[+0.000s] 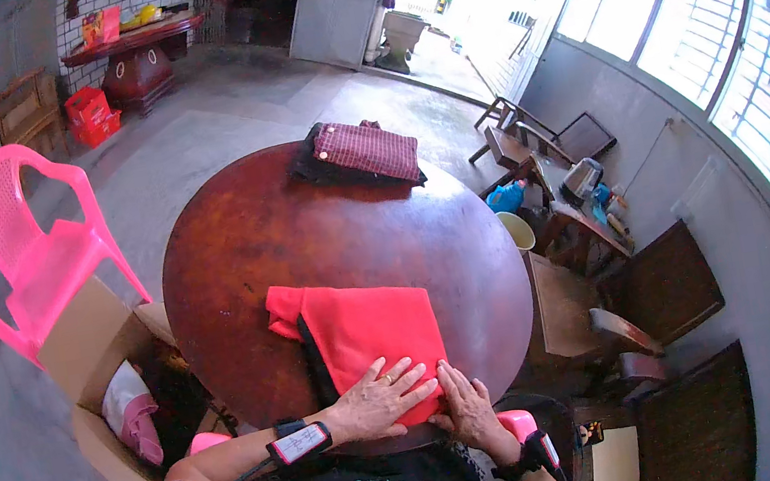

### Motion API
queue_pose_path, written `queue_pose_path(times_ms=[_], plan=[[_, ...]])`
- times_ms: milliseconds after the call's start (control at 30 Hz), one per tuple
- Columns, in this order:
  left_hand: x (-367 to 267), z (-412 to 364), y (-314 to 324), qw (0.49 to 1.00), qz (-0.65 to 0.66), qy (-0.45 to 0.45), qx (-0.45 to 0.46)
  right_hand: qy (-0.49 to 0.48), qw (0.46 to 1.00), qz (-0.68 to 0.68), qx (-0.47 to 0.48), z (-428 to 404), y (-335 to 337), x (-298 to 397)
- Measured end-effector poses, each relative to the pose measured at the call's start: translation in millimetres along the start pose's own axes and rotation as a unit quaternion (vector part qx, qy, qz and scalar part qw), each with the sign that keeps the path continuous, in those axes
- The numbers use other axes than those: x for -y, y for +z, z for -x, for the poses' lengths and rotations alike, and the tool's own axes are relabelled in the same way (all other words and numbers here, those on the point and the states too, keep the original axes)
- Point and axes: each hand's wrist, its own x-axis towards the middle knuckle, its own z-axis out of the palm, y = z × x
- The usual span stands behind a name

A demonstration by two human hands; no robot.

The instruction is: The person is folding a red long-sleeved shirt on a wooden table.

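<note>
A folded red garment (374, 318) with a dark edge on its left side lies near the close rim of a round brown wooden table (223, 266). My left hand (380, 400) rests flat on its lower part, fingers spread, with a ring on one finger. At the garment's lower right edge is my right hand (465, 405), its fingers touching the cloth; whether it pinches the edge I cannot tell. Towards the table's far rim, a folded maroon checked garment (367, 151) lies on dark folded cloth (308, 169).
An open cardboard box (88, 348) holding cloth stands left of the table, by a pink plastic chair (55, 255). On the right are wooden chairs (568, 302), a cream bucket (517, 231) and a small cluttered table (578, 217) along the wall.
</note>
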Motion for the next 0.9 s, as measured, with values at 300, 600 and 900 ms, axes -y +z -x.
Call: queue_pose_path(times_ms=[300,600,900], plan=[[3.5,0.1,2.9,0.999,0.035,0.003,-0.009,0.007,0.999,-0.027,-0.038,1.4,13.2,-4.7],[34.7,0.3,12.1,0.985,-0.039,-0.035,-0.166,0.071,0.988,-0.001,-0.139,-15.4,33.8,14.5],[105.9,18.4,23.0,0.922,-0.015,-0.284,-0.264,-0.012,0.984,0.027,-0.174,-50.2,3.8,62.8]])
